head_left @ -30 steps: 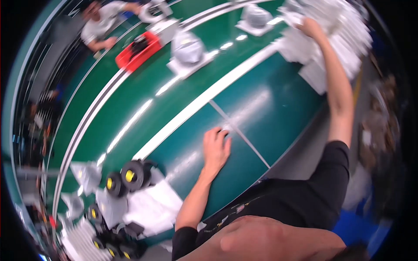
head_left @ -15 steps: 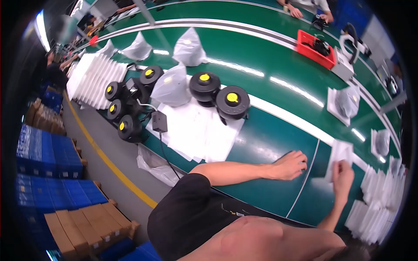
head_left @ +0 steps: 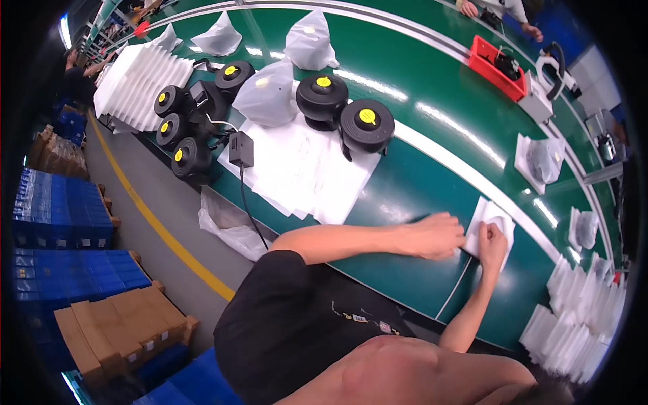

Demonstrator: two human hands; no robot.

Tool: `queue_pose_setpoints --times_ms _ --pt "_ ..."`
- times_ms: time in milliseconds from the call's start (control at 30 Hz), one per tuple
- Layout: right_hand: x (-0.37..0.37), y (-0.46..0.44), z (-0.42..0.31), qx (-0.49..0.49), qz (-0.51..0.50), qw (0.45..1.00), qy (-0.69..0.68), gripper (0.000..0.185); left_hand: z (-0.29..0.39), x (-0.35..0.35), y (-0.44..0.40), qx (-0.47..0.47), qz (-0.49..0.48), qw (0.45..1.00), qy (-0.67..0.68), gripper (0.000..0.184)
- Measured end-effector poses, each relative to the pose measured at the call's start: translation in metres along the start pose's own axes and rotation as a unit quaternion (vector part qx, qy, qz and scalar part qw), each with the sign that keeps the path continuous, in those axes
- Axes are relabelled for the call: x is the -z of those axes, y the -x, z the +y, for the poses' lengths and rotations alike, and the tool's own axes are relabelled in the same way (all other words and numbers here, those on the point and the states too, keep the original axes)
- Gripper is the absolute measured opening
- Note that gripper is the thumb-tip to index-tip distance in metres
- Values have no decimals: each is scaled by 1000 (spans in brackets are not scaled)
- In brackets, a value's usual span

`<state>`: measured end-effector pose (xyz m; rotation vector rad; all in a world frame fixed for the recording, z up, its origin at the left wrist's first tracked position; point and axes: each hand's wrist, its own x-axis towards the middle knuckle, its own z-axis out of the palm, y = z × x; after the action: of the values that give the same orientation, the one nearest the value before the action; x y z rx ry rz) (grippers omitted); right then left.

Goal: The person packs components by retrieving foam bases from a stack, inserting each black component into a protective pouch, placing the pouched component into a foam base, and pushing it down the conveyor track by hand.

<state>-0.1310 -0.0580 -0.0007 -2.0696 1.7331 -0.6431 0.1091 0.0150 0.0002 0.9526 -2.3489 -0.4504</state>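
Note:
My right hand (head_left: 493, 246) is closed on a thin white packing sheet (head_left: 480, 214), its fingers pinching the middle; whether this is a flat sheet or a pouch I cannot tell. The sheet is over the green worktable (head_left: 398, 196), close to the white rail. Just left of it, my left hand (head_left: 435, 236) reaches with fingers stretched towards the sheet's edge, apparently holding nothing. Farther left, two round black devices with yellow stickers (head_left: 366, 126) stand beside white papers (head_left: 304, 169).
More black devices (head_left: 191, 158), a small black box with a cable (head_left: 241, 150) and bagged items (head_left: 266, 94) lie left. White sheets are stacked at right (head_left: 567, 324). Beyond runs a green conveyor (head_left: 418, 88) with a red bin (head_left: 496, 71). A co-worker's hand (head_left: 467, 8) shows across.
My right hand has brought the white sheet leftwards, away from the stacks on the right. My left hand has straightened its fingers towards it. The camera view has shifted slightly.

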Motion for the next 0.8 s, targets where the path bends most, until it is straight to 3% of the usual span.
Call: queue_pose_setpoints --times_ms 133,200,333,433,500,600,700,800 --pt "8 4 5 -8 19 996 86 40 10 89 59 56 130 990 27 25" --pt "18 5 16 -43 16 991 122 43 11 119 100 151 173 973 -12 32" --pt "49 6 20 -150 -54 966 202 46 23 133 168 323 159 928 -92 49" --pt "59 7 -25 -14 113 973 198 47 26 110 189 353 130 918 -126 57" --pt "56 -7 -84 125 85 985 78 54 24 96 196 327 122 922 -166 58" --pt "20 -31 -177 333 -69 940 -32 70 18 80 195 331 167 909 -191 45" --pt "-39 -58 -247 399 -121 909 -28 101 7 66 202 307 227 906 -181 28" --pt "-97 -80 -295 376 -174 910 1 112 -1 60 203 282 275 899 -189 17"
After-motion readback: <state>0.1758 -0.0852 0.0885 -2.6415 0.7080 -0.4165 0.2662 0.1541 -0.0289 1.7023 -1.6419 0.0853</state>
